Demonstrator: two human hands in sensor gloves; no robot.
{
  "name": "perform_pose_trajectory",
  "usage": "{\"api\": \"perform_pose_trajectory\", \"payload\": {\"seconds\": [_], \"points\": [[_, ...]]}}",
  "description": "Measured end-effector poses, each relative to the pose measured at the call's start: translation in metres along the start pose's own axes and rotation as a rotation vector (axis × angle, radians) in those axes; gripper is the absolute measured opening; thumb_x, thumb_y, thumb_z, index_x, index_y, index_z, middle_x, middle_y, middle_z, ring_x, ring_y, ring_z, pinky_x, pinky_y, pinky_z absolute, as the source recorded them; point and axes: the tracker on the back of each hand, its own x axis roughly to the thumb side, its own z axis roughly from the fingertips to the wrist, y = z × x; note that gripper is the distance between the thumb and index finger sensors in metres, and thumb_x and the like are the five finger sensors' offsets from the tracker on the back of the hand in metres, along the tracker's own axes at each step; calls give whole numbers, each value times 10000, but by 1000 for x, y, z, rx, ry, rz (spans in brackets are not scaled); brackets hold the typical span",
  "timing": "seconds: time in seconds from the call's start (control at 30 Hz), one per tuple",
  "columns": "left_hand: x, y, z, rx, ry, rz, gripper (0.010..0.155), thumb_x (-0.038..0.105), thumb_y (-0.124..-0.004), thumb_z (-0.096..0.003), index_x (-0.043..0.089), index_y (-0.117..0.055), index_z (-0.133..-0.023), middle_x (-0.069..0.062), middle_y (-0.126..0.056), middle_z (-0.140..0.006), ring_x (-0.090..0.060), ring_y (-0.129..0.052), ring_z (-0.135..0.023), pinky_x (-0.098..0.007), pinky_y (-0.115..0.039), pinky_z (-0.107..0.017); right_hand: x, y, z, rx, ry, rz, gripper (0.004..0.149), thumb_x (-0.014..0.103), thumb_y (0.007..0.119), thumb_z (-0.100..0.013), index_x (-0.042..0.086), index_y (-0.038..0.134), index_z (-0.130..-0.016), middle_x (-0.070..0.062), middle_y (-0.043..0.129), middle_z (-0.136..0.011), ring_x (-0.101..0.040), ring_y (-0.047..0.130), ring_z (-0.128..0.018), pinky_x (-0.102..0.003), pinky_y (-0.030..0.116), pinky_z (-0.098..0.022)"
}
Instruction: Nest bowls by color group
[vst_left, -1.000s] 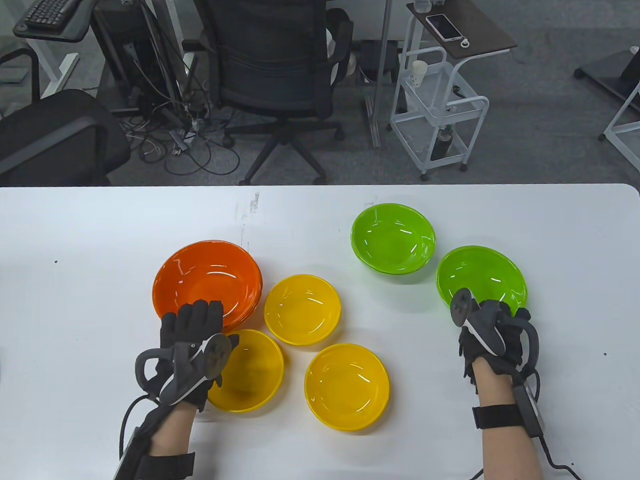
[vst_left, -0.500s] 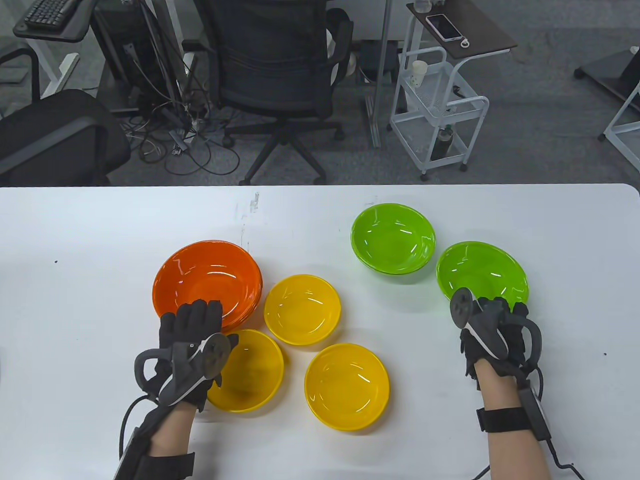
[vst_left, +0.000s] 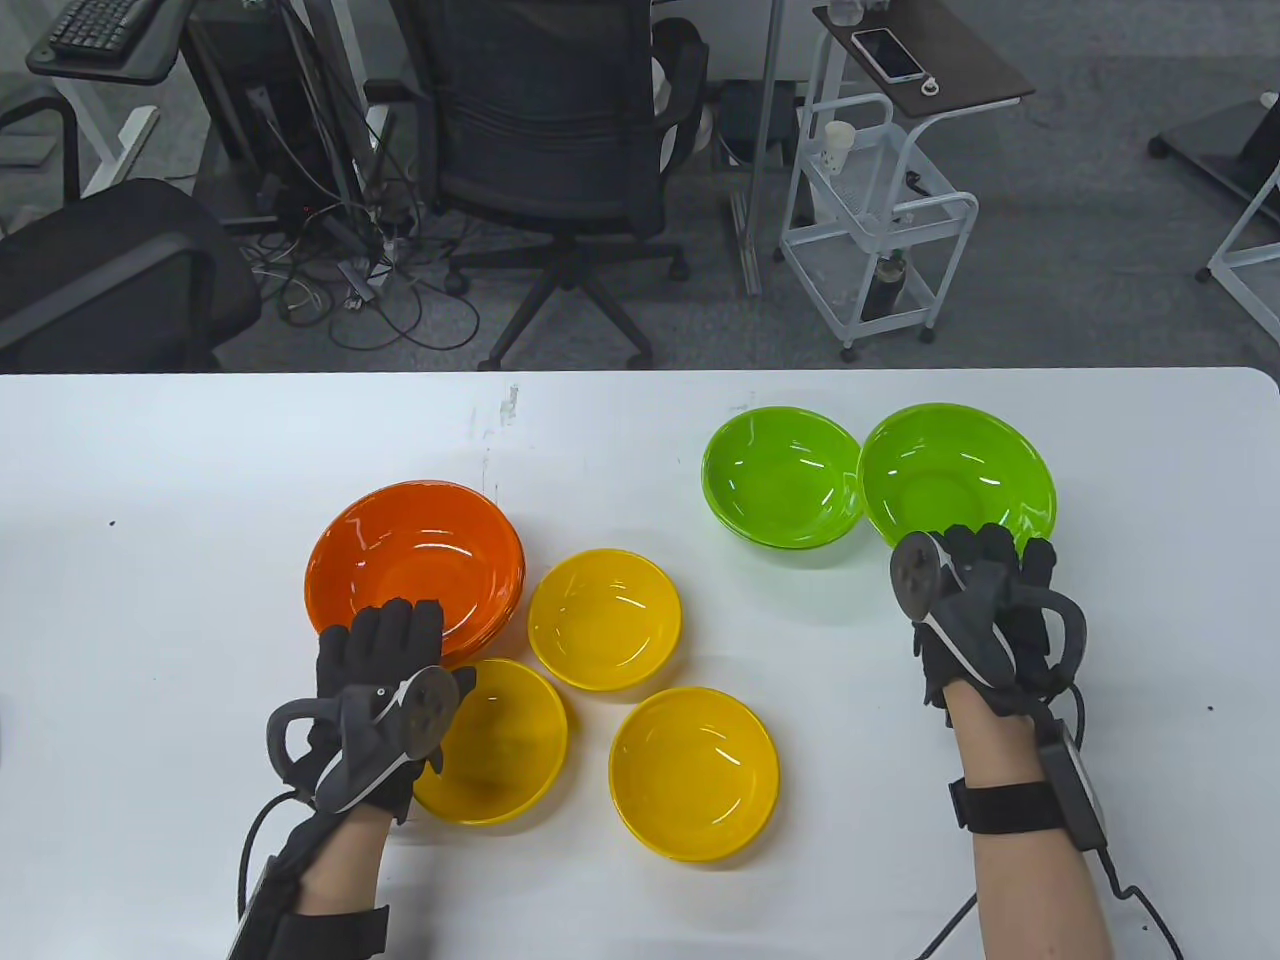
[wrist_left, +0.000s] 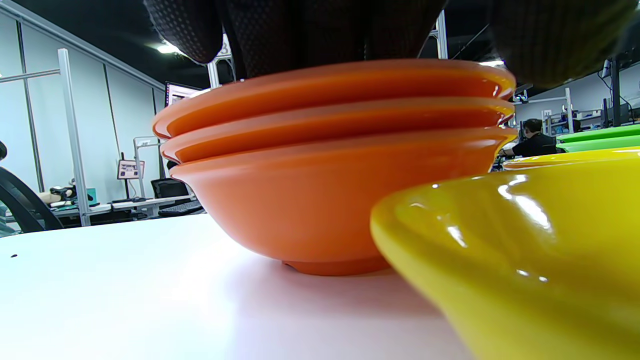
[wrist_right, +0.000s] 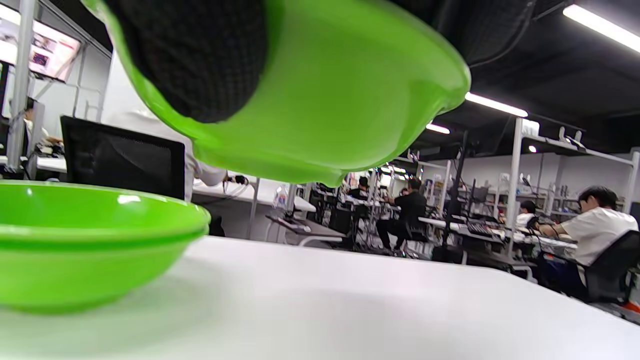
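Observation:
My right hand (vst_left: 985, 560) grips the near rim of a green bowl (vst_left: 955, 480) and holds it off the table, next to the green stack (vst_left: 785, 480). In the right wrist view the held bowl (wrist_right: 320, 100) hangs above the table, right of the green stack (wrist_right: 90, 240), which shows two rims. My left hand (vst_left: 385, 630) rests on the near rim of the orange stack (vst_left: 415, 560), which shows three nested bowls in the left wrist view (wrist_left: 330, 165). Three yellow bowls lie apart: one by my left hand (vst_left: 500, 740), one in the middle (vst_left: 605, 620), one at the front (vst_left: 693, 773).
The white table (vst_left: 150, 500) has bare room at the left, the far side and the right front. Its far edge runs across the table view; beyond it stand an office chair (vst_left: 555, 130) and a white cart (vst_left: 880, 200).
My right hand has lifted the green bowl off the table and carried it away from me and slightly left, up beside the green stack. My left hand has stayed on the orange stack.

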Motion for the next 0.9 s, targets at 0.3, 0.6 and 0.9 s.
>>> {"api": "perform_pose_trajectory", "payload": {"seconds": [0.3,0.6,0.9], "points": [[-3,3,1,9,11,10,738,665,-743,-402,316,-709,-1051,-25,-805,-1093,-303,-852,-1008,-527,-603,-781,36,1,-18,-7,-29,-15,399,380,843,-368,345,880,-764,70,918,-856,-279,839,-917,-602,579,-688],[-4,4,2,15,12,14,745,664,-743,-402,308,-707,-1055,-27,-805,-1093,-305,-851,-1008,-528,-602,-781,79,32,-29,14,-101,6,404,385,839,-366,347,875,-767,65,909,-866,-284,829,-922,-597,575,-690],[-4,4,2,17,11,16,740,666,-741,-402,316,-705,-1053,-26,-804,-1095,-305,-850,-1009,-528,-602,-781,115,56,-31,59,-155,77,413,377,828,-369,346,864,-779,60,887,-890,-295,805,-936,-600,560,-693]]}}
